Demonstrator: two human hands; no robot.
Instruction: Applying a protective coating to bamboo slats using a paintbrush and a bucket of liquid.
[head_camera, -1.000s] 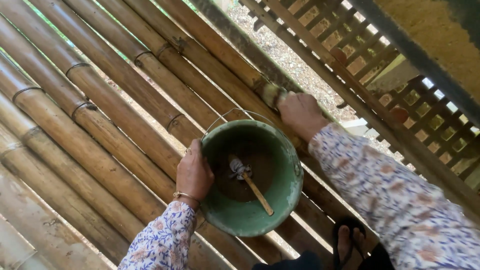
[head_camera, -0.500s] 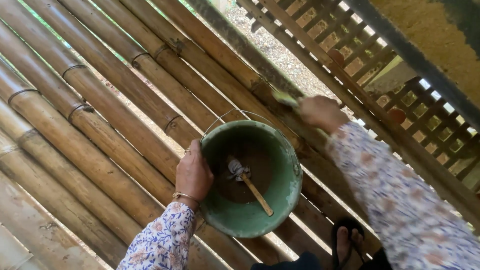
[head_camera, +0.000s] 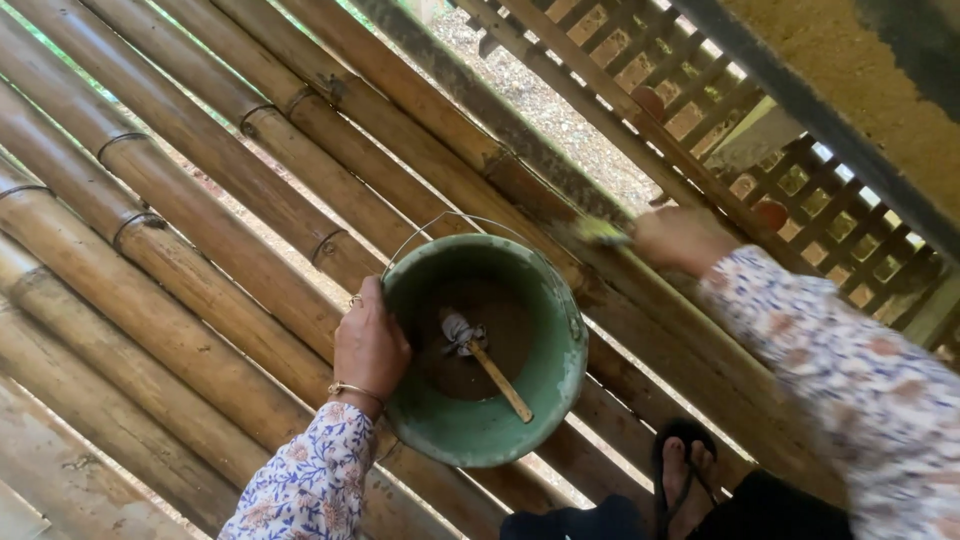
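Note:
My left hand (head_camera: 368, 346) grips the rim of a green bucket (head_camera: 545, 395) held against the bamboo poles. Inside the bucket is brown liquid and a wooden-handled stick wrapped with cloth (head_camera: 484, 361). A thin wire handle (head_camera: 430, 228) arcs over the bucket's far side. My right hand (head_camera: 682, 240) is closed on a brush (head_camera: 600, 232), blurred by motion, whose bristles press on a dark bamboo pole (head_camera: 520, 180) to the right of the bucket. Both sleeves are white with a floral print.
Rows of thick bamboo poles (head_camera: 180, 250) slant across the view. A wooden lattice (head_camera: 700, 90) runs behind at the upper right, with gravel ground (head_camera: 530, 95) seen through gaps. My foot in a black sandal (head_camera: 685, 475) stands at the bottom.
My right hand with the brush has slid to the right along the bamboo pole, away from the bucket. The left hand and bucket stay in place.

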